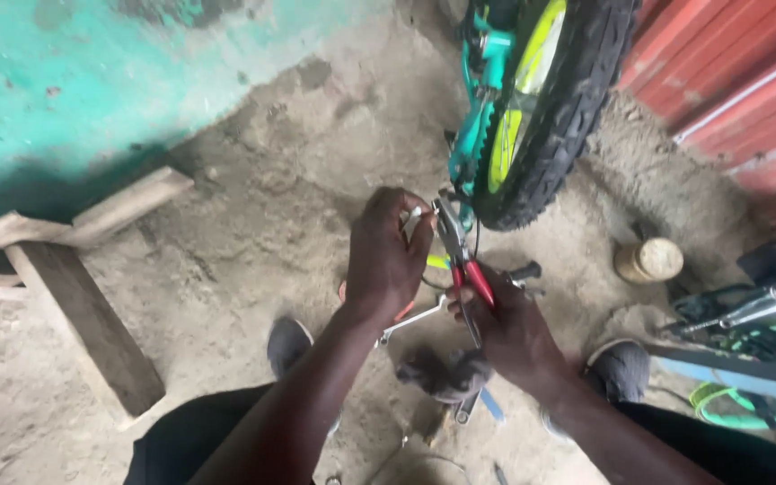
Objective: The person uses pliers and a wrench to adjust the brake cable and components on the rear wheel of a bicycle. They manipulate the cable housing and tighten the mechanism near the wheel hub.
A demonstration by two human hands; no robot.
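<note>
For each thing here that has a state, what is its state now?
Left hand: closed at the small bicycle's frame.
Right hand: closed on red-handled pliers.
Pliers: nose at the frame.
Bicycle wheel: upright.
Spanner: lying on ground.

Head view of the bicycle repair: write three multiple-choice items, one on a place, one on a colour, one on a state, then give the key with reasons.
1. Where does the wooden bench lie?
A. left of the hands
B. right of the wheel
C. on the bicycle

2. What colour are the handles of the pliers?
A. blue
B. red
C. yellow

3. How is the right hand?
A. lying flat on the ground
B. closed round the pliers
C. resting on the tyre

Key:
1 A, the bench sits at the left edge, far from the black tyre.
2 B, red grips show above the right hand.
3 B, its fingers wrap the handles while the left hand pinches near the jaws.
</note>
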